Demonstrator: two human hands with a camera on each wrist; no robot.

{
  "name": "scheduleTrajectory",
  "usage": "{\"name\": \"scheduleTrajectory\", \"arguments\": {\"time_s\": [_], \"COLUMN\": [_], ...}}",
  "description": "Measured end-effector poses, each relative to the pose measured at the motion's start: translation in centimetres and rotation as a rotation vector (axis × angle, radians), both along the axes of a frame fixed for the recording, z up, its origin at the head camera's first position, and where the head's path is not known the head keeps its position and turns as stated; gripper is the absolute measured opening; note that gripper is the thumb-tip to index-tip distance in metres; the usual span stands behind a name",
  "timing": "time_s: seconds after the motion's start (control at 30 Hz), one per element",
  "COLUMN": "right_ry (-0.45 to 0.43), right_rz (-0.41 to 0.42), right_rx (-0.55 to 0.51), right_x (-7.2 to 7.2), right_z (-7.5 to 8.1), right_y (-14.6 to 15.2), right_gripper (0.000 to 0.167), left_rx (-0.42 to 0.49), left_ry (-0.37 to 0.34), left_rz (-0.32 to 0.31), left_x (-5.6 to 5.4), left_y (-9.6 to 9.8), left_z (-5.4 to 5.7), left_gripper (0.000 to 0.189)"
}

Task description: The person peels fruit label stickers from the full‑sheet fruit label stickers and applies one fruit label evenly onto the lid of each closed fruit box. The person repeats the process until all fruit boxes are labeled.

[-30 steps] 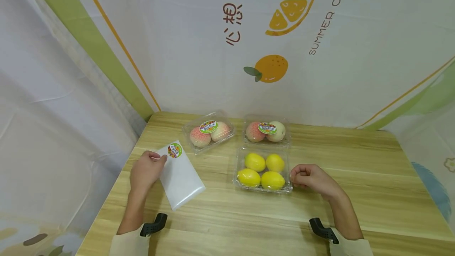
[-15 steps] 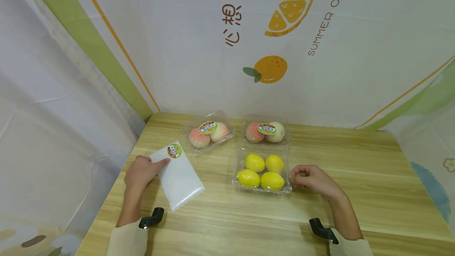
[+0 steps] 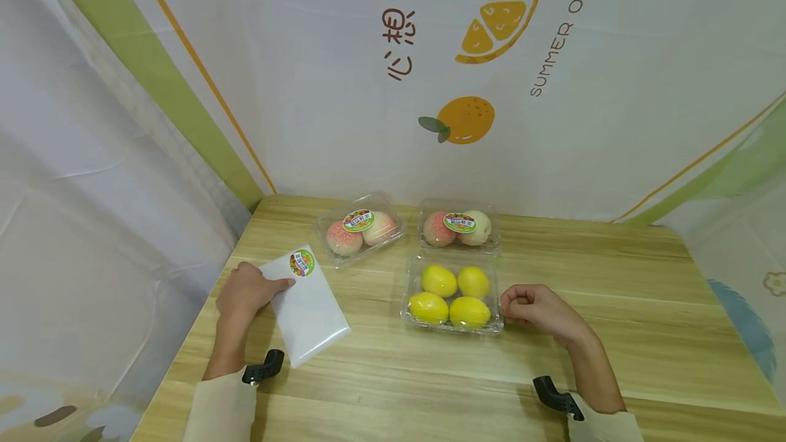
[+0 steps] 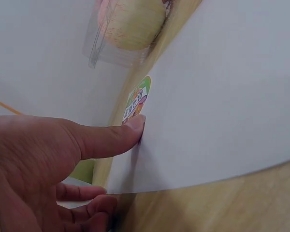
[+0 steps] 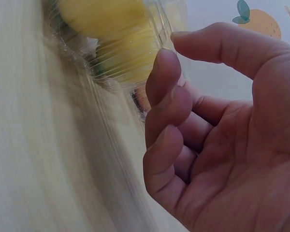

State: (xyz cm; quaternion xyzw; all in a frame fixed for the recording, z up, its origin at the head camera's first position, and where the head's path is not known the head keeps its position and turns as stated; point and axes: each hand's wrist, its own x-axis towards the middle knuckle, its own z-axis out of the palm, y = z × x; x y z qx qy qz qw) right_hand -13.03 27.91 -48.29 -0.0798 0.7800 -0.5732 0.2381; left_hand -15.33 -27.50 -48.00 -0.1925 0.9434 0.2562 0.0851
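In the head view, my left hand (image 3: 245, 290) is at the left edge of a white sheet (image 3: 313, 312) with a round fruit sticker (image 3: 301, 262) near its top corner. The left wrist view has the thumb lying on the sheet against the sticker (image 4: 137, 100). The other fingers are bent at the sheet's edge, their tips partly hidden. My right hand (image 3: 540, 309) rests loosely curled beside a clear plastic box (image 3: 453, 327) of several lemons (image 3: 469, 312). Between its thumb and forefinger a gap shows in the right wrist view; whether the fingertips touch the box I cannot tell.
Behind the lemons stands a clear box with two peaches (image 3: 439, 228) and an oval sticker (image 3: 459, 222). A second, similar peach box (image 3: 359, 229) sits turned at an angle to its left. A printed curtain (image 3: 344, 87) hangs behind the wooden table (image 3: 399, 387).
My left hand drew back left from the sticker, then moved slightly up, its thumb now on the sheet just below it. The sheet shifted slightly. My right hand stayed put.
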Motion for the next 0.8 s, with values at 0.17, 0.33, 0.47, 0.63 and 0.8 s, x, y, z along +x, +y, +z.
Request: {"name": "scheduleTrajectory", "arguments": {"time_s": [0.17, 0.33, 0.47, 0.63, 0.8], "right_ry": [-0.001, 0.006, 0.008, 0.007, 0.007], "right_rz": [0.000, 0.004, 0.003, 0.003, 0.002], "right_rx": [-0.006, -0.016, -0.019, -0.018, -0.001], "right_x": [0.01, 0.05, 0.05, 0.04, 0.04], "right_z": [-0.04, 0.02, 0.06, 0.09, 0.09], "right_y": [0.04, 0.10, 0.05, 0.03, 0.05], "right_gripper": [0.014, 0.014, 0.014, 0.014, 0.013], "left_rx": [0.059, 0.078, 0.066, 0.018, 0.018], "left_ry": [0.030, 0.038, 0.043, 0.093, 0.141], "left_rz": [-0.020, -0.064, -0.088, -0.125, -0.153], "left_x": [-0.40, -0.73, -0.91, -1.02, -0.89], "left_y": [-0.06, -0.16, -0.09, 0.22, 0.59], "left_z": [-0.03, 0.23, 0.36, 0.24, -0.04], "left_gripper": [0.086, 0.077, 0.069, 0.060, 0.046]}}
